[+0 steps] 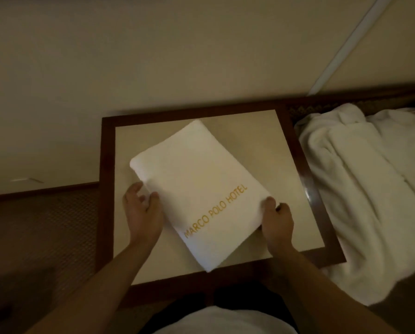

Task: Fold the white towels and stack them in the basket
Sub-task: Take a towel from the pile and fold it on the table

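Observation:
A folded white towel (196, 189) with gold "MARCO POLO HOTEL" lettering lies slantwise on a small table (269, 131) with a cream top and dark wood frame. My left hand (142, 210) grips the towel's left edge, thumb on top and fingers curled at its side. My right hand (277, 225) pinches the towel's right edge, thumb on top. A heap of unfolded white towels (360, 194) lies to the right of the table. No basket is in view.
A cream wall (153, 56) rises behind the table, with a pale strip (351, 42) running up at the right. Dark patterned carpet (40, 237) lies to the left. A white cloth (221, 321) shows at the bottom edge, close to my body.

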Available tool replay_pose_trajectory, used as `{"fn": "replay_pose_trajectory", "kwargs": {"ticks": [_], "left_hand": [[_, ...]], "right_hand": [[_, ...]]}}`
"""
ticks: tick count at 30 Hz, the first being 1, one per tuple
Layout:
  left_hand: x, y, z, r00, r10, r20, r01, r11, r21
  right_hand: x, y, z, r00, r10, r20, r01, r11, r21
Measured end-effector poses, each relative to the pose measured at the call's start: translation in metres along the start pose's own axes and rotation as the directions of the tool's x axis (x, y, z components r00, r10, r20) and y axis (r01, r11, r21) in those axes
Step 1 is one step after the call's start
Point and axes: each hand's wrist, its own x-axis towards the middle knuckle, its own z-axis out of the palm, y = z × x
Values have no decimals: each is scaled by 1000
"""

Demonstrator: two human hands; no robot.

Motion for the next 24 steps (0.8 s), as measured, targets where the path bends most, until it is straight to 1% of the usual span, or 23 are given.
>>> {"fn": "replay_pose_trajectory", "kwargs": {"ticks": [1,3,4,5,6,7,8,10,12,14,16,18,20,24], "left_hand": [[-3,-5,-6,995,-100,13,101,994,-38],[-7,-15,-18,984,-169,51,171,985,-22],[-9,-17,-23,980,-179,82,180,984,-5],[-8,-20,-26,977,-183,111,182,983,20],[-7,-21,-29,973,-189,132,185,982,45],[-5,-23,-31,966,-207,153,198,978,71],[-3,-23,-33,961,-217,173,206,975,80],[1,-21,-33,956,-218,198,205,975,83],[2,-21,-33,955,-217,201,201,975,100],[1,-19,-31,953,-222,204,200,972,124],[-1,-18,-28,957,-209,202,178,971,161],[-4,-19,-26,969,-181,170,150,972,183],[-6,-20,-24,981,-143,130,113,971,209],[-6,-21,-23,991,-93,100,59,951,304]], "right_hand": [[-16,11,1,997,28,70,-28,1000,-5],[-48,20,-1,963,97,251,-91,995,-37],[-58,22,-4,937,104,333,-62,989,-133],[-62,20,-7,924,80,374,27,962,-272],[-63,15,-10,927,36,372,126,907,-402],[-60,9,-9,942,-33,335,200,855,-479],[-58,0,-8,945,-93,313,246,833,-495],[-46,-15,1,931,-174,320,304,856,-418],[-36,-21,18,897,-199,394,348,868,-353],[-28,-20,32,882,-170,440,331,888,-320],[-25,-18,40,890,-174,421,314,904,-291],[-28,-13,43,897,-235,374,350,895,-276],[-33,-8,43,903,-280,326,382,871,-308],[-31,-4,48,927,-226,300,333,864,-377]]}}
